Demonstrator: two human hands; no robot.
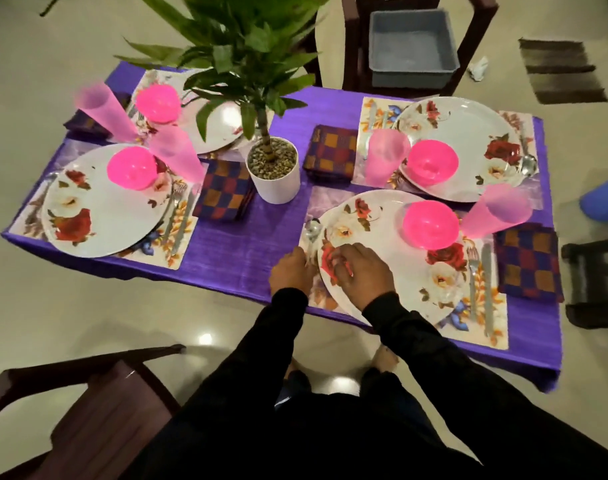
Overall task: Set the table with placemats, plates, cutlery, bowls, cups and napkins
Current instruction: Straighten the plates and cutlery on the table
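The near setting has a floral plate (385, 233) on a placemat (492, 327), with a pink bowl (430, 224) on it. My left hand (290, 273) pinches the handle of a spoon (312, 232) lying at the plate's left edge. On the plate's near-left rim rests my right hand (363, 271), fingers curled down. A fork (472, 271) and knife (486, 278) lie right of the plate, then a checked napkin (529, 265) and a pink cup (496, 211). Three other settings are laid with plates, bowls, cups and napkins.
A potted plant (273, 168) stands mid-table on the purple cloth (240, 251). A grey tub (413, 46) sits on the far chair. A dark chair (81, 410) is near left, another chair (593, 282) at right. A blue shoe (603, 199) shows at the right edge.
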